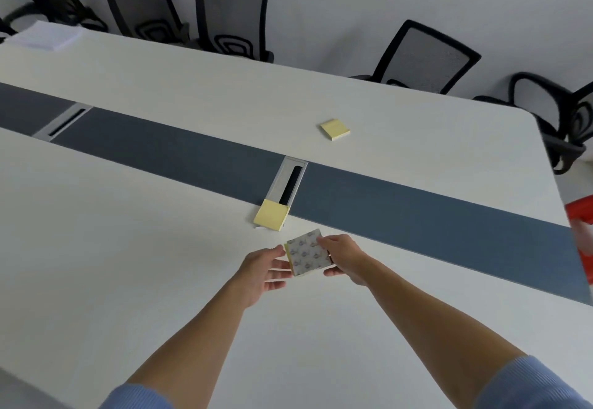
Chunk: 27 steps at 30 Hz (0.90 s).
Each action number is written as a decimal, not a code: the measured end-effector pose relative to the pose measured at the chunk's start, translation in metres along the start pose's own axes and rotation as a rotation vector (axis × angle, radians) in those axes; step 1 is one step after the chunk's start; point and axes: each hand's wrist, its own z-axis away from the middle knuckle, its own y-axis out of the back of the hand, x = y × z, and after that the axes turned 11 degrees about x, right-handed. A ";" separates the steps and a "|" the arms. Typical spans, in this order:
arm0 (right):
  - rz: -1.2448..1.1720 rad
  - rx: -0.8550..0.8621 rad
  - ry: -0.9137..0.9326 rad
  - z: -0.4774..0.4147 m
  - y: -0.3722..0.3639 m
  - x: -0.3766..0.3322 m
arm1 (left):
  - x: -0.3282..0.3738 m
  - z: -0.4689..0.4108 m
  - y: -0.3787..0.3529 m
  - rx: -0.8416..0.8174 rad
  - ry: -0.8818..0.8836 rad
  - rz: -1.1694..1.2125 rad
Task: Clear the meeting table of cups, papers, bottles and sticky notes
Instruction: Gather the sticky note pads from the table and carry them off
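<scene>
Head view: three sticky-note pads in all. One pad (308, 252) is held above the near half of the table (128, 248), backing sheet up, yellow edges showing at its left side. The left hand (263, 275) cups its left edge with loosely curled fingers; the right hand (345, 259) pinches its right edge between thumb and fingers. A second pad (271, 215) lies flat just beyond the hands, overlapping the near end of a cable slot (290, 180). A third pad (335, 129) lies alone on the far half. One paper stack (45, 36) sits at the far-left corner.

Table: white top, one dark blue strip (417, 216) along the middle, a second slot (64, 121) at left. Five black mesh chairs (231, 20) stand along the far side against a white wall. A red object (582, 241), blurred, shows past the right edge. Both forearms bare, blue sleeves at the frame's bottom.
</scene>
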 end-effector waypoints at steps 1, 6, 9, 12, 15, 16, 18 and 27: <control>-0.007 -0.026 -0.025 -0.012 -0.010 -0.012 | 0.012 -0.015 0.009 -0.003 -0.006 0.006; 0.076 -0.111 -0.058 -0.066 -0.043 -0.058 | 0.062 -0.080 0.038 -0.018 -0.015 -0.037; 0.105 0.005 -0.065 -0.113 -0.043 -0.084 | 0.094 -0.128 0.046 -0.010 -0.088 -0.204; 0.207 0.156 -0.066 -0.162 -0.018 -0.110 | 0.123 -0.167 0.047 0.004 -0.172 -0.360; 0.258 0.329 -0.045 -0.215 0.013 -0.142 | 0.141 -0.192 0.042 -0.016 -0.309 -0.600; 0.271 0.394 -0.035 -0.230 0.024 -0.152 | 0.144 -0.194 0.039 -0.013 -0.353 -0.685; 0.338 0.499 0.009 -0.266 0.038 -0.174 | 0.144 -0.208 0.036 -0.006 -0.416 -0.769; 0.616 0.627 0.004 -0.386 0.046 -0.207 | 0.134 -0.240 0.036 -0.012 -0.476 -0.761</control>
